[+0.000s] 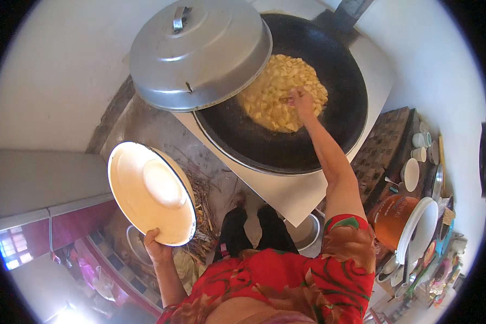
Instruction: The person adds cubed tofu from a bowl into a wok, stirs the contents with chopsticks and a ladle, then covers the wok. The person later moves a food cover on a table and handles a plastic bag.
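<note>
Enamel basin (148, 191) tilted beside the wok (254, 148)

The left hand (156, 247) grips its near rim; probably light, stiff, chip-prone, best held there. The right hand (301, 100) bunches over diced food (272, 100) in the wok; whether it holds anything, I cannot tell.

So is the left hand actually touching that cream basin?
Touching. The head view shows the left hand holding the cream basin by its lower rim, thumb against the edge, with no gap between them.
</note>
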Action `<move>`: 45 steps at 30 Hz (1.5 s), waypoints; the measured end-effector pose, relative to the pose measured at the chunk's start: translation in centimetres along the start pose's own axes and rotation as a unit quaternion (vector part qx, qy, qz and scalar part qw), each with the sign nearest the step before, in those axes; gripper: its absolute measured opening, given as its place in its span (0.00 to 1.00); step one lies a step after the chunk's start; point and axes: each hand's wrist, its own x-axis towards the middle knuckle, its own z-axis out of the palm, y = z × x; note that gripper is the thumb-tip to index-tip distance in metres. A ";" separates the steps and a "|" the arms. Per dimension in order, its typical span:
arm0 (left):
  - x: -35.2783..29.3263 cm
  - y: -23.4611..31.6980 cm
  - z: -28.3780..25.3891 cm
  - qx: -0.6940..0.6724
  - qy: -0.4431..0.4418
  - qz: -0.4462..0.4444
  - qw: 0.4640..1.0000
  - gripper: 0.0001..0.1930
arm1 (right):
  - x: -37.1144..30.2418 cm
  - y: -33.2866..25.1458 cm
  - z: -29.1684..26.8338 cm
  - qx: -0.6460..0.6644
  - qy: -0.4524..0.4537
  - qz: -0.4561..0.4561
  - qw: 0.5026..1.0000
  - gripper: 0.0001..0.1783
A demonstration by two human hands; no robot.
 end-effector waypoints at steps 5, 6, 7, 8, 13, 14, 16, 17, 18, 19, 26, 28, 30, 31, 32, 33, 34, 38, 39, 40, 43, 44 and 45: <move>0.8 0.5 -0.4 -0.014 -0.035 -0.007 0.999 0.33 | -0.9 -0.6 -4.1 -0.032 -0.163 0.063 0.984 0.12; 0.8 0.5 -0.1 -0.013 -0.036 -0.007 0.999 0.33 | -0.8 -1.5 -6.0 -0.041 -0.158 0.095 0.982 0.13; 0.9 0.5 0.1 -0.012 -0.038 -0.009 0.999 0.33 | -0.1 -2.1 -8.0 -0.080 -0.122 0.075 0.986 0.12; 1.0 0.5 0.2 -0.007 -0.029 -0.006 1.000 0.33 | 0.9 -2.4 -9.9 -0.118 -0.085 0.056 0.988 0.12; 1.1 0.1 0.9 -0.009 -0.028 -0.008 1.000 0.33 | 4.1 -1.7 -8.6 -0.059 0.018 0.044 0.997 0.10; 1.2 0.0 1.2 -0.008 -0.027 -0.009 1.000 0.34 | 3.8 -1.6 -6.2 -0.042 0.027 0.048 0.998 0.10; 1.4 0.3 1.5 -0.003 -0.026 -0.014 1.000 0.34 | 3.2 0.3 -3.0 -0.013 -0.015 0.004 1.000 0.09; 1.6 0.3 1.3 0.001 -0.025 -0.009 1.000 0.34 | 2.8 0.9 -3.0 -0.034 -0.054 -0.003 0.998 0.09; 1.8 0.3 1.0 0.005 -0.025 -0.005 1.000 0.34 | 2.2 1.6 -3.1 -0.055 -0.093 -0.011 0.994 0.09; 2.0 0.3 0.9 0.006 -0.023 0.001 1.000 0.34 | 1.8 1.7 -3.1 -0.077 -0.134 -0.020 0.988 0.09; 2.4 -0.2 0.7 0.019 0.025 0.017 0.999 0.34 | 5.7 -3.2 -14.6 -0.145 -0.029 0.022 0.989 0.12; 2.1 -0.3 0.4 0.040 0.034 0.017 0.998 0.34 | 7.9 -2.6 -13.7 -0.129 0.028 -0.015 0.991 0.13; 2.6 -0.7 0.2 0.024 0.041 0.012 0.999 0.34 | 10.5 -1.5 -12.4 -0.162 0.081 -0.093 0.979 0.14; 2.6 -0.6 0.6 0.020 0.027 0.017 0.999 0.34 | 12.2 0.2 -11.0 -0.203 0.103 -0.148 0.962 0.14; 2.6 -0.6 0.5 0.019 0.018 0.021 0.999 0.34 | 13.2 1.2 -9.4 -0.243 0.123 -0.199 0.941 0.14; 2.6 -0.6 -0.2 0.012 0.020 0.020 1.000 0.34 | 13.5 1.1 -6.9 -0.219 0.119 -0.173 0.953 0.14; 2.6 -0.7 -0.4 0.012 0.023 0.021 0.999 0.34 | 13.3 0.6 -3.9 -0.196 0.116 -0.147 0.963 0.13; 2.7 -0.7 -0.1 0.018 0.008 0.014 1.000 0.34 | 12.1 -0.1 2.8 -0.182 0.044 -0.125 0.974 0.13; 2.8 -0.7 -0.2 0.021 0.001 0.013 1.000 0.34 | 11.4 0.1 3.8 -0.153 0.018 -0.131 0.979 0.13; 2.6 -0.7 -0.8 0.015 0.006 0.010 1.000 0.34 | 9.3 -1.0 5.3 -0.123 -0.016 -0.136 0.983 0.13; 3.4 -0.8 -2.1 -0.001 0.004 -0.008 1.000 0.33 | 5.2 -1.1 4.9 -0.142 -0.093 -0.106 0.980 0.13; 3.5 -0.8 -2.4 -0.003 0.009 -0.013 1.000 0.33 | 3.6 -0.8 4.8 -0.163 -0.121 -0.085 0.975 0.14; 3.6 -0.7 -2.6 -0.004 0.014 -0.017 1.000 0.33 | 1.8 -0.5 4.2 -0.138 -0.128 -0.068 0.980 0.13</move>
